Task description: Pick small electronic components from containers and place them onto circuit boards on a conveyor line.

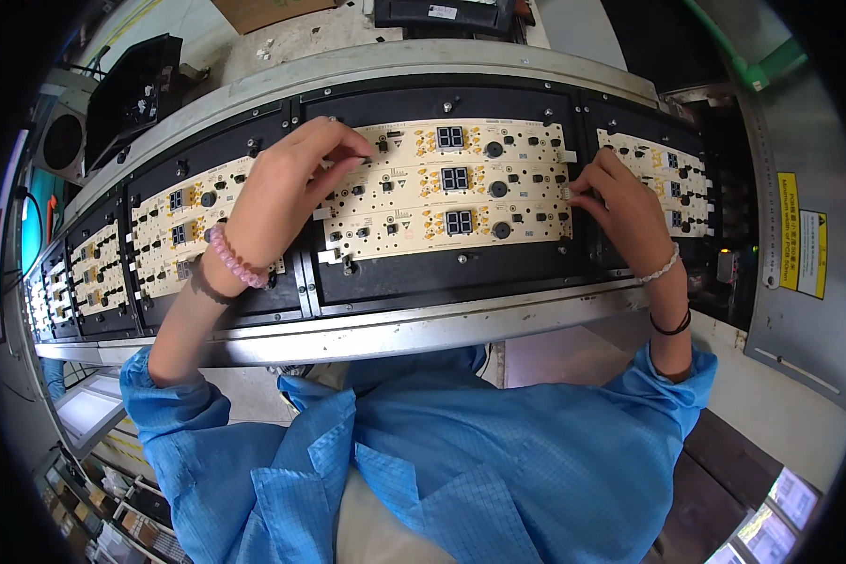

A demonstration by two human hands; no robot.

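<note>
Fingers [344, 138], left hand [287, 183], right hand [625, 202]: curled close, can't tell if gripping | at ends of cream flat circuit board [456, 195] | black flat tray [395, 285] likely steadies it

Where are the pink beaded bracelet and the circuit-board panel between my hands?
Pink beaded bracelet [228, 260]: head view, beads along its middle.
Circuit-board panel [454, 179]: head view, its central digit display.

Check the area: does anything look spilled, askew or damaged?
Small pale scraps lie scattered beyond the far rail, below the box; possibly litter. The middle panel shows no obvious damage or tilt.
</note>
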